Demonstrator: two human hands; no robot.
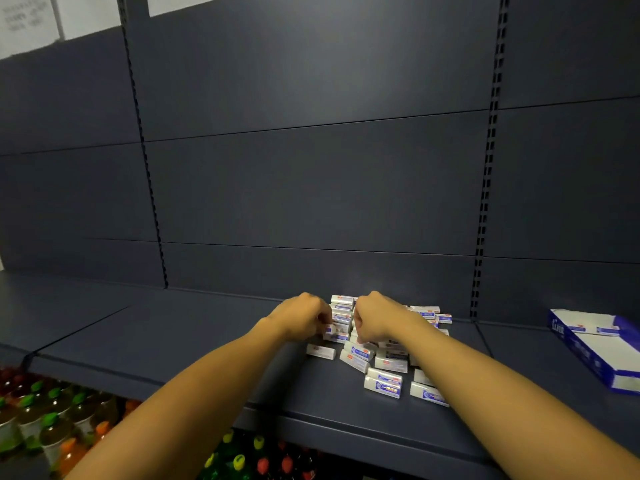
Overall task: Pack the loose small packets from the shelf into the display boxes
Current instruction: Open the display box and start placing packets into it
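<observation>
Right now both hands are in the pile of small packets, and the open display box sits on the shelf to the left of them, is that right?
Not quite: the head view shows the open display box on the shelf to the right of the hands, not the left. The rest holds: the left hand and right hand are both in the pile of small packets.

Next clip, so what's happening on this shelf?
A person is gathering loose small packets scattered on a dark shelf. The left hand and right hand are both curled over the back of the pile, each pinching packets from the stack there. A blue and white display box lies open to the right with a few packets inside. Most packets are not yet packed. Bottles with coloured caps stand on the level below.
</observation>
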